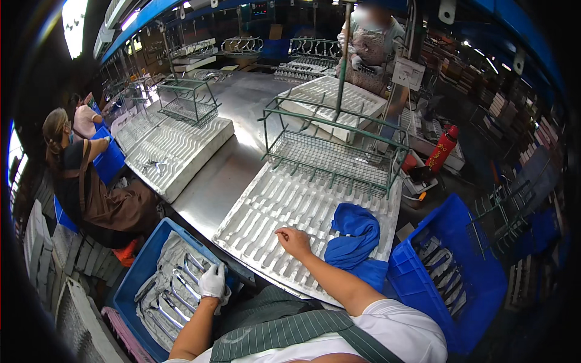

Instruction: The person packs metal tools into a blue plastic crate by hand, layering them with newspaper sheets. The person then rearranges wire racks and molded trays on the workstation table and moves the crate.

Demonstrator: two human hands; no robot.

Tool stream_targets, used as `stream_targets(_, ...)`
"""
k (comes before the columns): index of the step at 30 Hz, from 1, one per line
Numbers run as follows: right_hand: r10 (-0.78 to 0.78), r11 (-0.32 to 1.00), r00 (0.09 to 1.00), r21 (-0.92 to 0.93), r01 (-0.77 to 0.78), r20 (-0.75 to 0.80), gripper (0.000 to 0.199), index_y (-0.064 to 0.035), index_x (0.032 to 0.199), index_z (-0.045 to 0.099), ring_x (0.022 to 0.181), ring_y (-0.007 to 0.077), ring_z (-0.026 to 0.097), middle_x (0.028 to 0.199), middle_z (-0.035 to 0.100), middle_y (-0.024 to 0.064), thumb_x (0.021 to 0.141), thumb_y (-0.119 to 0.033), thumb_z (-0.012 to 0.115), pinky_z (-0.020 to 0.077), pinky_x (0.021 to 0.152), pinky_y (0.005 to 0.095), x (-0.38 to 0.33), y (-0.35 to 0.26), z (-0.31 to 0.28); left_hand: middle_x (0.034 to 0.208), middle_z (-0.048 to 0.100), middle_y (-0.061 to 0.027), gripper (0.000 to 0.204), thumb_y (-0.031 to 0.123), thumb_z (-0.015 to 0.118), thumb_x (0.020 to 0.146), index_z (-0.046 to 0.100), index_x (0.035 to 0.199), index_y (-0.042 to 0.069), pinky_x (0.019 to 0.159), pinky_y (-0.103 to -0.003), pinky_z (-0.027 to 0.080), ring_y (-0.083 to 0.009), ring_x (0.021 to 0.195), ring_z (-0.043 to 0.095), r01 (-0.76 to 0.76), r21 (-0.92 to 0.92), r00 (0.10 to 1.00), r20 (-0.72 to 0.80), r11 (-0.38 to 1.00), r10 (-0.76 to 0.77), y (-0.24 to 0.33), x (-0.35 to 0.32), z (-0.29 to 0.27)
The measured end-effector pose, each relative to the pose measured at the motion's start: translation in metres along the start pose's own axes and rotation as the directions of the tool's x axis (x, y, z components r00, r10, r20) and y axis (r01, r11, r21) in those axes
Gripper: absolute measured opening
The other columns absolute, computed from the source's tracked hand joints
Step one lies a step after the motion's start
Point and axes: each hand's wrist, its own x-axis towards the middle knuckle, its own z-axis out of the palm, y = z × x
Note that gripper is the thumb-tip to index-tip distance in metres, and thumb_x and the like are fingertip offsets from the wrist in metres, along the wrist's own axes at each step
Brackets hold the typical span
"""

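My main worry is the row of shiny, wrench-like metal tools (179, 278) in the blue plastic crate (139, 266), left of the tabletop (209, 187): they lie close together, so drawing one out could knock its neighbours and mark the polish. The crumpled pale grey cloth (175, 249) beneath them might also snag and drag others along. On the white slotted foam tray (266, 199), the bunched blue fabric cloth (357, 227) lies beside the right forearm and hangs toward the near right corner; a sweep of that arm could pull it off. I see the hands well apart. The white-gloved left hand (212, 281) is over the tool ends by the crate's right edge, but I cannot tell whether it grips one. The bare right hand (294, 242) is over the tray's slots, fingers curled, nothing visible in it; I cannot tell whether its fingertips meet or touch the foam.
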Motion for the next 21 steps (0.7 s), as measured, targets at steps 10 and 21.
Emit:
stream_targets(10,0.009,1.000,1.000,-0.019,-0.009,0.007,0.013,-0.0143,0.090,0.070,0.061,0.0188,0.063,0.071,0.065,0.0062,0.082,-0.018,0.061,0.0484,0.057,0.0298,0.002,-0.004,0.000,0.073,0.064,-0.0190,0.033,0.041,0.054,0.087,0.066,0.082,0.010,0.065,-0.046,0.049,-0.0377,0.072,0.063,0.024,-0.064,1.000,-0.019,0.998,-0.025,-0.002,-0.002,0.003)
stream_targets(21,0.066,0.998,0.998,-0.014,-0.066,0.014,0.011,-0.0100,0.089,0.070,0.061,0.0135,0.060,0.072,0.064,0.0056,0.081,-0.011,0.062,0.0473,0.058,0.0254,0.000,-0.007,-0.001,0.072,0.064,-0.0158,0.036,0.043,0.052,0.087,0.060,0.079,0.009,0.061,-0.044,0.050,-0.0339,0.068,0.064,-0.003,-0.078,0.994,0.112,0.997,0.012,0.001,-0.001,-0.008)
